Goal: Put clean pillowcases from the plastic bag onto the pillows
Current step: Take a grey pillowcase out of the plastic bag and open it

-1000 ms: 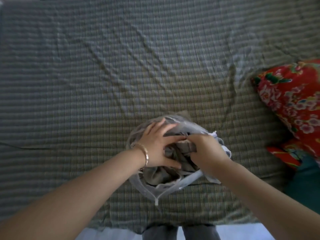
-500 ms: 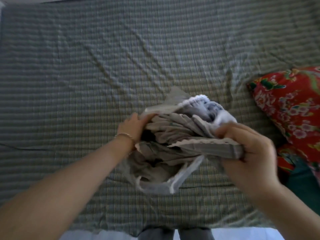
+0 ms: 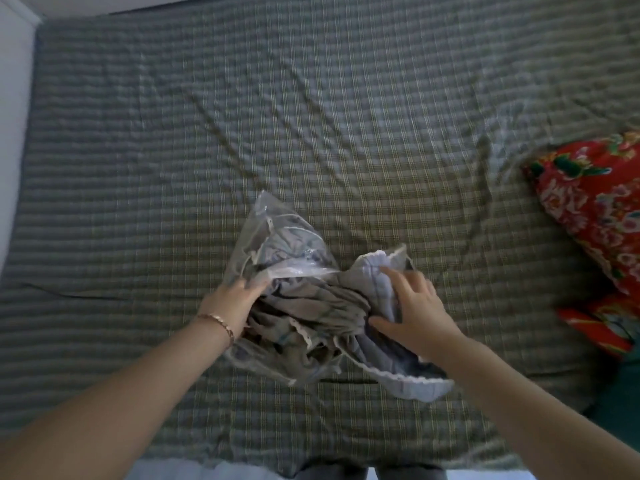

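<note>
While left hand (image 3: 232, 304) grips plastic bag (image 3: 277, 233), right hand (image 3: 415, 313) touches pillowcases (image 3: 311, 306) (crumpled).

Bed (image 3: 311, 116) with wrinkled green plaid sheet. On it: plastic bag (image 3: 273, 233) with pillowcases (image 3: 311, 306) spilling out, center; red floral pillow (image 3: 595, 202) at right edge.

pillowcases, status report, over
Left hand grips plastic bag mouth. Right hand spread on pillowcases, bundle half out of bag, on bed. Red floral pillow apart at right, path unobstructed.
</note>
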Demonstrator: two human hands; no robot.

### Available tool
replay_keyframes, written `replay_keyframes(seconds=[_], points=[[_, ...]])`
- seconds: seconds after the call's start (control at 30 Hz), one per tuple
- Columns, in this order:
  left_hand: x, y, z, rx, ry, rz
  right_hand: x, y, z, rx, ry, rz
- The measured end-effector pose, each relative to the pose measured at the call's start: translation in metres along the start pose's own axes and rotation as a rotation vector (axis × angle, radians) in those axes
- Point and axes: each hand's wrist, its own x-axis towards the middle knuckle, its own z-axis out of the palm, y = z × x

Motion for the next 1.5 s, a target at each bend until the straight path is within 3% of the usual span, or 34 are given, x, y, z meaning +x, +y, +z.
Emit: replay_keyframes(seconds=[0.07, 0.13, 0.23, 0.33, 0.37, 0.43, 0.5, 0.53, 0.73, 0.8, 0.9, 1.0, 1.07, 1.2, 1.27, 1.37, 1.5], points=[[0.0, -0.003, 0.007, 0.034, -0.016, -0.025, 0.025, -0.005, 0.013, -0.22, -0.049, -0.043], [0.001, -0.005, 0.006, 0.009, -0.018, -0.041, 0.048, -0.007, 0.029, -0.334, -0.192, 0.029], [0.009, -0.006, -0.001, 0.022, -0.11, -0.105, 0.063, -0.001, 0.048, -0.26, -0.314, 0.163], [0.011, 0.005, -0.013, -0.058, -0.072, -0.2, 0.049, -0.005, 0.043, -0.132, -0.333, 0.061], [0.009, 0.012, -0.016, -0.107, 0.026, -0.152, 0.042, -0.008, 0.037, -0.065, -0.303, 0.032], [0.002, 0.03, -0.02, -0.165, 0.196, 0.17, 0.027, -0.021, 0.014, 0.101, -0.199, -0.02], [-0.004, 0.048, -0.022, -0.069, 0.143, 0.441, 0.011, -0.037, -0.012, 0.262, -0.12, -0.052], [-0.003, 0.052, -0.019, -0.005, 0.087, 0.44, 0.003, -0.046, -0.025, 0.339, -0.102, -0.057], [0.029, 0.029, 0.01, -0.177, 0.065, 0.217, -0.027, -0.049, -0.073, 0.713, 0.115, -0.026], [0.033, 0.02, 0.013, -0.237, 0.063, 0.147, -0.038, -0.04, -0.079, 0.7, 0.203, 0.009], [0.037, 0.015, 0.001, -0.358, 0.102, 0.059, -0.051, -0.021, -0.069, 0.456, 0.239, 0.137], [0.04, 0.013, -0.015, -0.516, -0.014, 0.037, -0.049, -0.008, -0.049, -0.121, -0.106, 0.406], [0.035, 0.014, -0.019, -0.608, -0.066, 0.052, -0.038, -0.002, -0.034, -0.356, -0.228, 0.485], [0.023, 0.019, -0.015, -0.667, 0.008, -0.016, 0.001, -0.016, 0.006, -0.248, -0.2, 0.15], [0.021, 0.021, -0.013, -0.727, 0.058, -0.092, 0.015, -0.031, 0.032, -0.224, -0.247, 0.154], [0.022, 0.011, -0.01, -0.73, 0.167, -0.175, 0.019, -0.043, 0.055, -0.146, -0.121, 0.183], [0.019, -0.031, -0.011, -0.642, 0.269, -0.326, -0.001, -0.064, 0.033, 0.14, 0.037, 0.047]])
